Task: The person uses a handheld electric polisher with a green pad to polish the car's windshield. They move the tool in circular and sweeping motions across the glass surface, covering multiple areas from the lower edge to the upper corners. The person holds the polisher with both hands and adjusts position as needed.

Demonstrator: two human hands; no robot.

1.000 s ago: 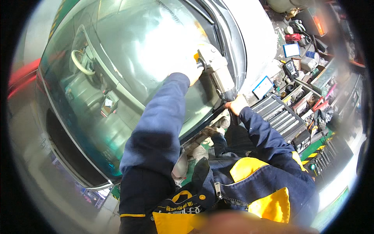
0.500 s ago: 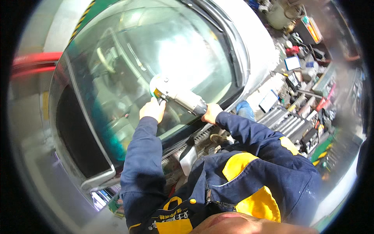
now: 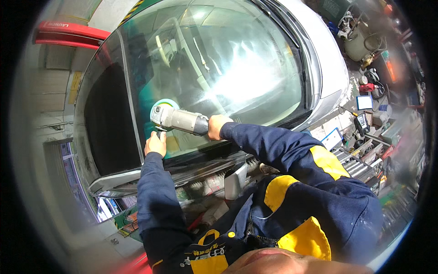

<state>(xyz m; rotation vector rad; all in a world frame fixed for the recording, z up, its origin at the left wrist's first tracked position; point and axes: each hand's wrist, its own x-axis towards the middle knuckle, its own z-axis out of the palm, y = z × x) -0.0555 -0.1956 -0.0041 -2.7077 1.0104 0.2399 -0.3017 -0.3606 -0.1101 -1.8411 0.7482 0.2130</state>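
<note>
Left hand [image 3: 155, 145]: fingers closed round the black side handle [image 3: 161, 133] of my polisher [image 3: 185, 121]. Right hand [image 3: 218, 127]: wrapped about the tool's rear end; whether a finger is on a switch, I cannot tell. Polisher lies across the near part of the windshield [image 3: 269, 107], head to the left, near the pale strip [image 3: 129, 93] bordering a dark panel [image 3: 108, 123]. Pale green pad [image 3: 170, 102] appears to lie against the glass; full contact not visible from above.

Judgement: pad should sit flat, pressure light and even from both hands, passes overlapping, no dwelling on one spot. Rim should clear that strip. Further out: side mirror [image 3: 235, 180] below the glass, white hood [image 3: 326, 55] to the right.
</note>
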